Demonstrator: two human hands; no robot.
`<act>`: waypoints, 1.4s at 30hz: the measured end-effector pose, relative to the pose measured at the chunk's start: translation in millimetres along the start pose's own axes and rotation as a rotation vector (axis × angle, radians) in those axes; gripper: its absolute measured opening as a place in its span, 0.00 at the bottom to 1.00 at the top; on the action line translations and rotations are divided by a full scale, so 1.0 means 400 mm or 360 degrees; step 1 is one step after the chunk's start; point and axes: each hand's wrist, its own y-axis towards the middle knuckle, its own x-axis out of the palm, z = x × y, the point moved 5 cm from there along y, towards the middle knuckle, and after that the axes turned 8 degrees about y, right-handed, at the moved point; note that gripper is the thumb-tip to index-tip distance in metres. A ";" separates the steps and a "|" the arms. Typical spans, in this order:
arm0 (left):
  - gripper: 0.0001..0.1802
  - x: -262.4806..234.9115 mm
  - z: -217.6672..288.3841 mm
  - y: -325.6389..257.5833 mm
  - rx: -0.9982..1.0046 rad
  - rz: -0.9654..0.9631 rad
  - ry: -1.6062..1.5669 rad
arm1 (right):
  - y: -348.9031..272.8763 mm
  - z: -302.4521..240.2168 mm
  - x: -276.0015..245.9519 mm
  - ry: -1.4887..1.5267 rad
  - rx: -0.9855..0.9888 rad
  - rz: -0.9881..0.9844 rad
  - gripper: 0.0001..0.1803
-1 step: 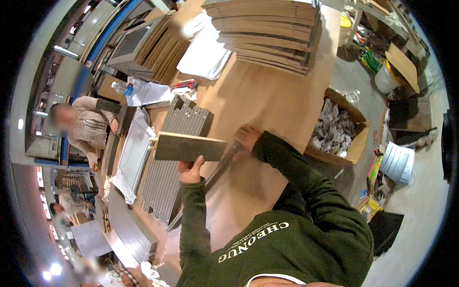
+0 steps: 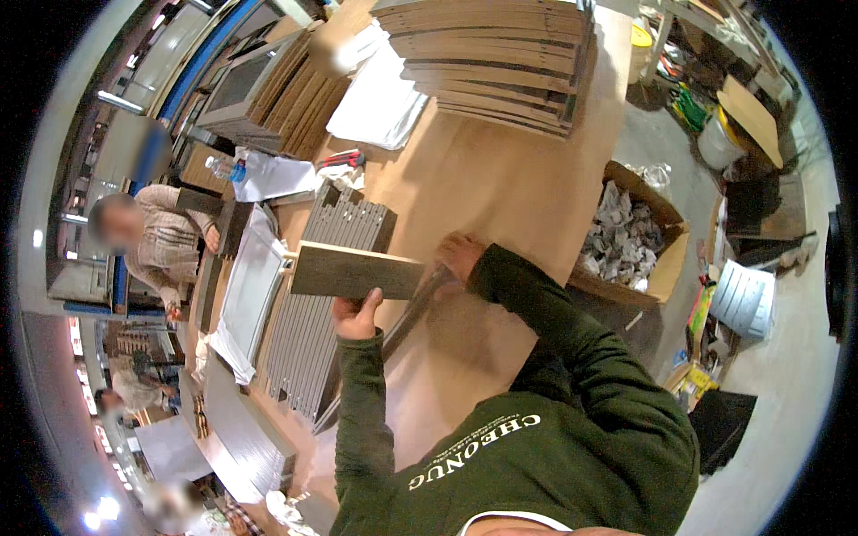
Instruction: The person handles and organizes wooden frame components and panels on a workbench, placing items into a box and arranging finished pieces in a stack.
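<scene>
In my left hand (image 2: 357, 315) is a short, flat dark-grey wooden board (image 2: 353, 272), gripped at its near edge with the thumb up against its face. A small pale peg-like piece shows at the board's left end. My right hand (image 2: 461, 256) is closed round the far end of a long, thin dark slat (image 2: 407, 314), which runs back toward me and passes behind my left wrist. Under and beyond the board lies a row of grey slats (image 2: 308, 330), set side by side on the brown-topped table (image 2: 483, 170).
A tall stack of wooden panels (image 2: 500, 62) stands at the far side, beside white sheets (image 2: 380, 98). A red-handled tool (image 2: 341, 159) and a water bottle (image 2: 225, 168) lie farther left. Another person (image 2: 170, 237) works across the table. A carton of crumpled paper (image 2: 675, 259) sits at right.
</scene>
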 end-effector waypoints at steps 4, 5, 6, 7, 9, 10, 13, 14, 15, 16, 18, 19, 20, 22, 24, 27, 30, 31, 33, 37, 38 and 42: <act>0.16 0.024 -0.085 0.025 -0.0042 -0.0012 0.0226 | -0.004 0.014 0.032 0.0113 -0.0030 0.0080 0.37; 0.17 0.051 -0.034 0.018 -0.0045 0.0025 0.0112 | -0.001 0.017 0.028 0.0152 -0.0002 0.0061 0.36; 0.18 0.043 -0.052 0.021 0.0050 0.0032 0.0123 | 0.002 0.018 0.025 0.0191 0.0023 0.0041 0.36; 0.18 0.026 -0.091 0.024 0.0144 0.0041 0.0135 | 0.005 0.017 0.025 0.0162 0.0044 0.0008 0.35; 0.20 0.046 -0.056 0.025 0.0245 -0.0056 0.0272 | 0.005 0.022 0.028 0.0103 0.0096 -0.0053 0.35; 0.21 0.054 -0.038 0.016 0.0250 -0.0155 0.0398 | 0.002 0.025 0.032 0.0100 0.0117 -0.0059 0.34; 0.21 0.066 -0.079 -0.001 0.0081 -0.0251 0.0392 | 0.007 0.034 0.055 0.0096 0.0197 -0.0228 0.31; 0.18 0.090 -0.075 -0.008 -0.0160 -0.0285 0.0031 | 0.009 0.045 0.062 0.0096 0.0252 -0.0374 0.30; 0.16 0.102 -0.069 -0.017 -0.0406 -0.0246 -0.0370 | 0.024 0.047 0.072 0.0092 0.0283 -0.0522 0.30; 0.14 0.125 -0.071 -0.034 -0.0655 -0.0161 -0.0743 | 0.009 0.048 0.062 0.0115 0.0305 -0.0458 0.27; 0.14 0.116 -0.029 -0.029 -0.0393 -0.0261 -0.0372 | 0.024 0.024 0.033 0.0301 0.0299 -0.0402 0.21; 0.15 0.084 -0.014 -0.029 0.0039 -0.0195 0.0672 | 0.041 0.017 0.033 0.0455 0.0302 -0.0454 0.18; 0.17 0.074 0.015 -0.025 0.0102 -0.0258 0.1021 | 0.036 0.050 0.076 0.0620 0.0310 -0.0542 0.21; 0.19 0.079 0.115 -0.009 0.0364 -0.0304 0.1217 | 0.014 0.089 0.054 0.0563 0.0146 0.0131 0.23; 0.15 0.060 0.224 -0.022 0.0759 -0.0144 0.0955 | 0.038 0.033 -0.044 0.0516 0.0018 0.0176 0.22; 0.17 0.013 0.227 -0.072 0.0485 0.0130 0.0246 | 0.073 -0.095 -0.195 0.0767 -0.0005 0.0051 0.25; 0.18 0.092 -0.047 -0.079 0.0758 0.0185 0.1308 | 0.053 -0.114 -0.262 0.1295 -0.0019 0.0454 0.28; 0.18 0.115 -0.010 -0.077 0.0552 0.0041 0.1194 | 0.036 -0.110 -0.285 0.1180 0.0019 0.0455 0.31; 0.18 0.109 0.033 -0.050 0.0440 -0.0142 0.1120 | -0.002 -0.078 -0.296 0.1133 0.0107 0.0530 0.30; 0.16 0.074 0.196 -0.052 0.0855 -0.0005 0.0891 | -0.124 -0.036 -0.353 0.1096 0.0092 0.0685 0.24; 0.15 0.068 0.235 -0.064 0.0651 -0.0125 0.0712 | -0.161 -0.022 -0.362 0.1166 0.0103 0.0742 0.23; 0.14 0.062 0.370 -0.083 0.0580 -0.0222 0.0648 | -0.278 0.011 -0.359 0.1191 0.0209 0.0850 0.18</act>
